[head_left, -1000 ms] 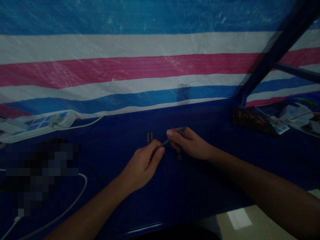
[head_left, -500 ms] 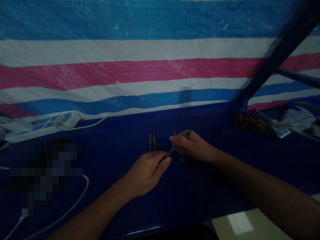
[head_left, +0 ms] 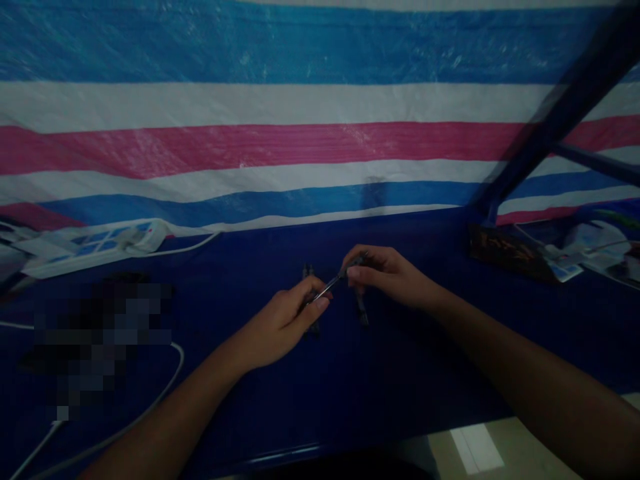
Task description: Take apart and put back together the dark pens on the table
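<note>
A slim dark pen slants up to the right between my hands, above the blue tabletop. My left hand pinches its lower end with thumb and fingers. At the upper end, the thumb and fingers of my right hand close around it. Partly behind my left hand, two dark pens lie side by side on the table. Another dark pen rests below my right hand, its upper part covered by the fingers.
A white power strip with a cable lies at the back left, above a blurred-out dark object with a white cord. A dark patterned box and cables stand at the right, near a blue slanted post. Striped sheeting hangs behind.
My left hand has moved slightly up and left along the pen. My right hand has changed its grip, its fingers now curled around the upper end. The view has shifted slightly.
</note>
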### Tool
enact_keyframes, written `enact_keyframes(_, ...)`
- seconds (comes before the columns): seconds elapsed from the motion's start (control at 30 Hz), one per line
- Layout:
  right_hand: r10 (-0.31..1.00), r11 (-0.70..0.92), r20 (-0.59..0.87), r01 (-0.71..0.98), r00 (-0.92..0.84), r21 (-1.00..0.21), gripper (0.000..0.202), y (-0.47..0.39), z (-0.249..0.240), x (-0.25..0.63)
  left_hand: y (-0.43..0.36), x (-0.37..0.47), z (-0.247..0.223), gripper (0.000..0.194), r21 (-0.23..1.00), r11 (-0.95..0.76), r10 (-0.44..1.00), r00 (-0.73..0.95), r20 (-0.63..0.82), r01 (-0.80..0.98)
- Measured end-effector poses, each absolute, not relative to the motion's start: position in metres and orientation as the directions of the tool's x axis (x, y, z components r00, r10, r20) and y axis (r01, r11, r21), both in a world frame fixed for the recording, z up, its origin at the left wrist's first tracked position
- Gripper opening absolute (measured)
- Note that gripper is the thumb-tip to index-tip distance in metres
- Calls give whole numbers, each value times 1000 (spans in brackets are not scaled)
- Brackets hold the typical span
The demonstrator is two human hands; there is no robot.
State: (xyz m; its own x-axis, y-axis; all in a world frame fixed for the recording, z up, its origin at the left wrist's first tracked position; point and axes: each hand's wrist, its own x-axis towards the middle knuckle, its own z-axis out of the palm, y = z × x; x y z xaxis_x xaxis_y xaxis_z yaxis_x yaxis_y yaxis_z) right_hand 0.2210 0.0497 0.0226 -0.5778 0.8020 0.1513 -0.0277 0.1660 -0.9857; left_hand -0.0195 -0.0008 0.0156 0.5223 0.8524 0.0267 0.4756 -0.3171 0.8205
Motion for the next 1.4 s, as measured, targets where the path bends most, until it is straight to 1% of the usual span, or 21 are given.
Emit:
enact_keyframes(0.1,838,181,143,21,-527,-983,28,52,22,221,0,-19,13,19,794,-374,846,527,80,480)
enact_keyframes(0.23,855,198,155,35,-495,-980,20,54,23,222,3,-18,14,19,736,-423,856,500,133,528)
enact_keyframes(0.33,857,220,170,46,-486,-975,27,56,22,224,6,-20,15,19,710,-429,872,462,164,558)
enact_keyframes(0.4,859,251,159,128,-487,-960,21,57,21,225,8,-21,14,18,690,-436,873,457,170,577)
enact_keyframes(0.47,853,280,144,206,-502,-938,27,58,20,226,8,-22,13,17,673,-443,872,458,171,592)
enact_keyframes(0.5,847,287,142,215,-512,-934,26,58,20,226,9,-22,12,17,667,-444,873,458,170,598)
enact_keyframes(0.57,840,283,155,176,-521,-943,18,58,19,226,9,-21,11,17,660,-443,875,455,168,607)
enact_keyframes(0.63,846,264,169,124,-505,-956,25,58,19,225,9,-21,11,18,658,-436,880,446,166,615)
enact_keyframes(0.67,852,256,165,119,-497,-959,25,58,19,224,9,-21,12,18,658,-434,881,443,166,616)
enact_keyframes(0.8,869,257,132,206,-477,-944,22,57,19,224,9,-21,12,19,635,-440,882,439,172,635)
enact_keyframes(0.87,855,296,164,203,-493,-933,16,56,19,225,9,-21,11,20,613,-441,885,430,176,655)
enact_keyframes(0.97,851,324,215,158,-480,-933,35,54,20,224,10,-21,8,20,602,-438,889,420,181,667)
enact_keyframes(1.0,864,313,207,166,-460,-935,34,54,20,223,10,-21,6,20,602,-438,889,420,181,668)
enact_keyframes(1.07,885,273,163,203,-436,-940,24,53,19,222,10,-20,5,19,596,-440,888,424,178,672)
enact_keyframes(1.13,878,257,133,218,-460,-942,19,54,18,221,10,-19,4,19,581,-446,886,428,179,681)
enact_keyframes(1.2,866,247,136,175,-481,-953,13,55,17,221,11,-19,5,19,567,-455,883,430,188,687)
enact_keyframes(1.27,882,205,144,91,-448,-974,22,57,15,220,11,-20,5,19,566,-457,884,423,201,686)
enact_keyframes(1.33,903,124,109,9,-415,-992,31,57,14,219,11,-20,5,19,575,-454,885,416,208,680)
enact_keyframes(1.4,910,48,59,-38,-409,-998,30,57,12,216,11,-20,4,20,579,-456,885,415,212,676)
